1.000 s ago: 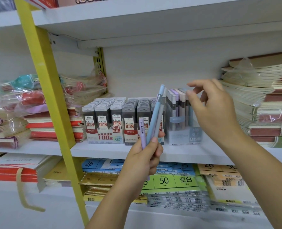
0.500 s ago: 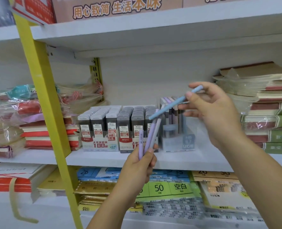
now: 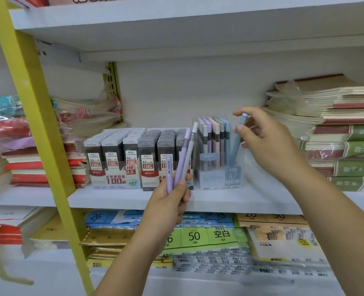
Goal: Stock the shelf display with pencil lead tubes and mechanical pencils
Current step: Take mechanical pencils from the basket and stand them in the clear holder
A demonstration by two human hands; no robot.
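- Head view, change first: half a second ago the blue pencil lay close to level in my right grip, with its tip reaching left over the lead tubes. It now stands nearly upright.
- A second ago that same blue pencil was still among those in my left grip.
- Long axis of the blue pencil: almost vertical, leaning a little, with the cap end up and to the right and the tip down and to the left.
- Its lower end shows through the clear wall at the right end of the clear pencil box, just beside the pastel pencils standing upright there.
- My right grip pinches the blue pencil near the top, forefinger over the cap and thumb against the barrel. The other fingers are loosely spread behind.
- My left grip is curled round three pencils, as before: two purple and one grey. They fan upward and lean right, caps up, in front of the lead tube boxes.
- The lead tube boxes sit on the shelf, touching the left side of the clear pencil box, with their tubes upright in rows.
- Stacked notebooks lie on the shelf to the right, apart from the box.
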